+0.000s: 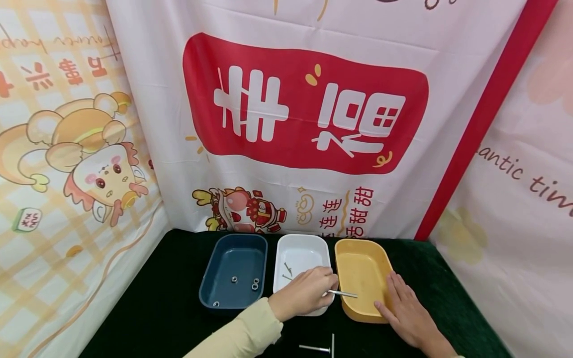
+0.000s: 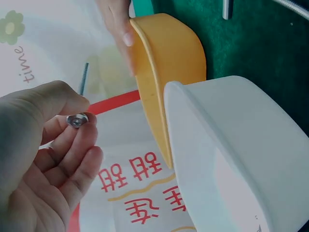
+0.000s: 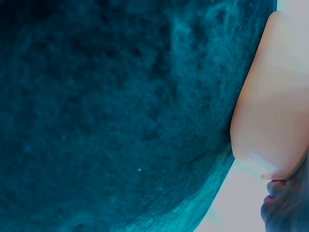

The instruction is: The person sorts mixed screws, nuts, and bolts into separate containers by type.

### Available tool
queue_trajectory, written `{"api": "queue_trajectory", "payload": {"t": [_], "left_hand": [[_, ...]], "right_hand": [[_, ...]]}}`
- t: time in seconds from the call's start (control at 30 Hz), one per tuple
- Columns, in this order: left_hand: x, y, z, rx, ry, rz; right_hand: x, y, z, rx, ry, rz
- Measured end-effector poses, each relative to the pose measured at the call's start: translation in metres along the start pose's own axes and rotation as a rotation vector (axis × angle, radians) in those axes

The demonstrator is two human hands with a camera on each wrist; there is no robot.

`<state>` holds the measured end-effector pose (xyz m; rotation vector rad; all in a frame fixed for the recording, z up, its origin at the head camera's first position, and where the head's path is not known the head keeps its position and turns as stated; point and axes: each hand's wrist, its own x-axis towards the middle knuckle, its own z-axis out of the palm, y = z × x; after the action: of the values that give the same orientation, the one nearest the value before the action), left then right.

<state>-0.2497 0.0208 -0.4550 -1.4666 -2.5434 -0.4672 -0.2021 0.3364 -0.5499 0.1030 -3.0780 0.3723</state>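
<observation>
My left hand (image 1: 306,291) pinches a long silver screw (image 1: 343,294) over the gap between the white and yellow trays. Its shank points right, above the yellow tray (image 1: 360,314). In the left wrist view the screw's round head (image 2: 77,120) shows between thumb and fingers, with the threaded shank rising behind. At the yellow tray's right side, my right hand (image 1: 412,311) rests on the rim with fingers extended. The right wrist view shows only some of its fingers (image 3: 285,205) beside the tray's outer wall (image 3: 270,96).
Left of the yellow tray stands a white tray (image 1: 302,241) with a few thin screws (image 1: 288,269). A blue tray (image 1: 210,278) holds several nuts (image 1: 255,284). Two long metal pieces, one lengthwise (image 1: 333,344) and one crosswise (image 1: 313,348), lie on the dark green cloth (image 1: 147,298) in front.
</observation>
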Motion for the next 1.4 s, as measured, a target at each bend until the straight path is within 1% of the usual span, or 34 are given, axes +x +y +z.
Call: {"api": "queue_trajectory", "payload": {"t": [0.17,0.4,0.57,0.7,0.8,0.87,0.93,1.0,1.07,1.17,1.2,1.3,1.4], "left_hand": [[0.011,-0.005,0.011,0.036,0.026,-0.01],[0.032,-0.006,0.028,0.014,0.034,-0.092],[0.045,-0.007,0.042,0.034,0.031,-0.137],[0.05,-0.01,0.056,0.033,0.047,-0.139],[0.054,-0.01,0.063,0.044,0.085,-0.132],[0.057,-0.009,0.067,0.052,0.109,-0.131],[0.059,-0.006,0.07,0.062,0.119,-0.133],[0.061,-0.002,0.072,0.072,0.104,-0.138],[0.06,0.002,0.072,0.072,0.068,-0.159],[0.057,0.007,0.069,0.045,0.014,-0.199],[0.056,0.008,0.068,0.03,0.005,-0.211],[0.05,0.006,0.062,-0.018,0.016,-0.22],[0.042,0.001,0.056,-0.039,0.053,-0.189]], "right_hand": [[0.001,0.001,0.001,0.009,0.009,-0.013],[0.002,0.002,0.001,0.027,0.014,-0.024],[0.002,0.0,-0.001,0.037,0.01,-0.022],[0.001,-0.001,-0.001,0.042,0.011,-0.021],[0.0,-0.001,-0.001,0.038,0.028,-0.031],[0.0,0.0,-0.001,0.039,0.029,-0.03],[0.0,0.0,0.0,0.04,0.027,-0.029],[0.0,0.0,0.0,0.048,0.012,-0.016],[0.001,0.0,0.0,0.05,0.011,-0.018],[0.001,0.0,0.001,0.052,0.014,-0.025],[0.002,0.0,0.001,0.051,0.015,-0.025],[0.001,0.001,0.001,0.056,0.014,-0.028],[0.001,0.002,0.0,0.061,0.014,-0.026]]}}
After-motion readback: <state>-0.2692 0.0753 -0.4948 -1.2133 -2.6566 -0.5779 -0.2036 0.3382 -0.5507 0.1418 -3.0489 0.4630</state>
